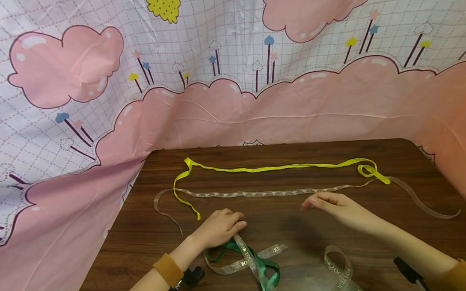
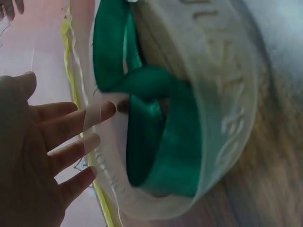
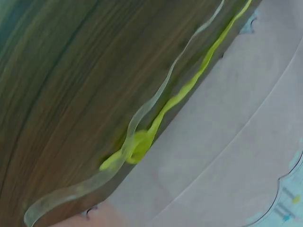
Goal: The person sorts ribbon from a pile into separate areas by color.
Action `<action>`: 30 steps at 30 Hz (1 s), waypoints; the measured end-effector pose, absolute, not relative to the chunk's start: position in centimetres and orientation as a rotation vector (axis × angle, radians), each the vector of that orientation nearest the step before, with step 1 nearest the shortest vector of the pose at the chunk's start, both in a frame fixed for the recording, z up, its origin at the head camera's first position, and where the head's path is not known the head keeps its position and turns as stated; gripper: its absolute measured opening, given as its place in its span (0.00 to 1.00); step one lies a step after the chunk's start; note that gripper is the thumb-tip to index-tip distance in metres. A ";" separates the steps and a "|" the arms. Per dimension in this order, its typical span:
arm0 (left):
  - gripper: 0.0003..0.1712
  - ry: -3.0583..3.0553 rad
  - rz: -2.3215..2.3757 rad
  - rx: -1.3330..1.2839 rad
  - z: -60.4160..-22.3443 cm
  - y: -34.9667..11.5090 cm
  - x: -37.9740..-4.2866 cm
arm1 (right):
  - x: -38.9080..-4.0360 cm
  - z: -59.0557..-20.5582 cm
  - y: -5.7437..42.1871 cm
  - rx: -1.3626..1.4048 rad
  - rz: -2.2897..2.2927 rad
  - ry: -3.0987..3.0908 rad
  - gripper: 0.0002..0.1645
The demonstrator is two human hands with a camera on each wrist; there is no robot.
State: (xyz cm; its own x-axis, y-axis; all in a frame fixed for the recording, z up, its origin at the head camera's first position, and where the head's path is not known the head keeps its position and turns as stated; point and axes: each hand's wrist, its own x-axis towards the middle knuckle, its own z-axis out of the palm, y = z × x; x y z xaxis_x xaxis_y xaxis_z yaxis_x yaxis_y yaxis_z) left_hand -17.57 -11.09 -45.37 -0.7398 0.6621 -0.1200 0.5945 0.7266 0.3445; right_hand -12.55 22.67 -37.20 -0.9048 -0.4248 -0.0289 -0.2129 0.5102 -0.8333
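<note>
My left hand (image 1: 219, 228) is over the near part of the table, fingers straight and spread in the left wrist view. By its fingertips lies a sheer ribbon with gold lettering (image 1: 246, 254), tangled with a green ribbon (image 1: 275, 273). In the left wrist view the green ribbon (image 2: 184, 137) loops inside the curved sheer one, which overlaps the fingers. My right hand (image 1: 331, 204) hovers with loosely bent fingers and nothing visible in it. Its fingertips are close to a patterned sheer ribbon (image 1: 263, 194) stretched across the table. Beyond that runs a yellow ribbon (image 1: 249, 169), looped at its right end.
The brown wooden table (image 1: 266, 221) ends at the back against a pink and white patterned cloth (image 1: 263, 127). A further sheer lettered ribbon (image 1: 347, 274) curls at the near edge, right of the green one.
</note>
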 end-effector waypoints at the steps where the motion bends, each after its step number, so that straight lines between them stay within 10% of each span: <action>1: 0.34 2.696 0.404 0.995 -45.4 -11.0 -17.5 | -12.3 -37.3 22.3 -0.556 -1.350 2.496 0.18; 18: 0.29 2.363 1.025 0.999 -41.3 -7.6 -14.9 | -10.8 -39.3 18.7 -0.578 -1.492 2.113 0.22; 30: 0.24 2.178 1.452 0.882 -38.4 -4.2 -12.4 | -10.0 -39.2 16.0 -0.657 -1.577 1.707 0.48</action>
State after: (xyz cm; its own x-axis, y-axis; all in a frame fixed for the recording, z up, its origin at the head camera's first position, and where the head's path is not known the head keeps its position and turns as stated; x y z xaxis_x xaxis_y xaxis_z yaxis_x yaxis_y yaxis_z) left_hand -12.38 -4.19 -38.43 -0.7324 0.6802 0.0315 0.2908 0.2706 0.9177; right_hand -9.99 15.96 -39.25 -0.6184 -0.7696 -0.1589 0.0975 0.1255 -0.9873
